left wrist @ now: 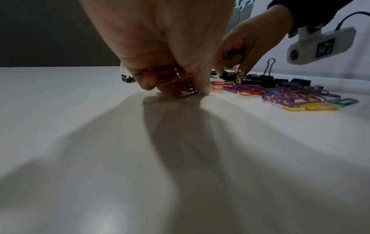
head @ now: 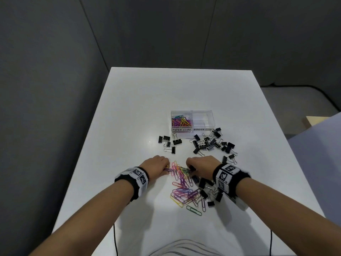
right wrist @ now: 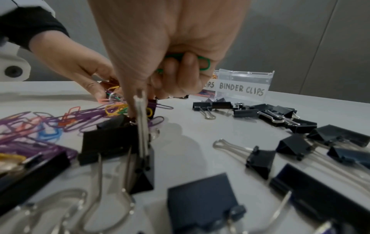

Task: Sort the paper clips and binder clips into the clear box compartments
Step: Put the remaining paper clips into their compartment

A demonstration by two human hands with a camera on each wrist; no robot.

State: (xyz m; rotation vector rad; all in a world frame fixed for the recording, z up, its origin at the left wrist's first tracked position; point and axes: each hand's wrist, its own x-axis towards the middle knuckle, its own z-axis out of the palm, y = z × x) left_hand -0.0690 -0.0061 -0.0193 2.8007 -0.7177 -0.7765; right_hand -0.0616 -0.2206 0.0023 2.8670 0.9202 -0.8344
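A: Head view, centre: your left hand (head: pixel 156 163) and right hand (head: pixel 200 163) each pinch paper clips (head: pixel 181 182) from the pile below the clear box (head: pixel 203 124).

B: Risk: linked clips may drag binder clips (head: pixel 204 185) along.

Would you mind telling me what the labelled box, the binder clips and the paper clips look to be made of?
Clear box: see-through rigid plastic, probably acrylic, with glossy edges.
Binder clips: matte black bodies, likely painted steel, with shiny bare wire handles.
Paper clips: bent wire in smooth bright colours, seemingly plastic-coated.
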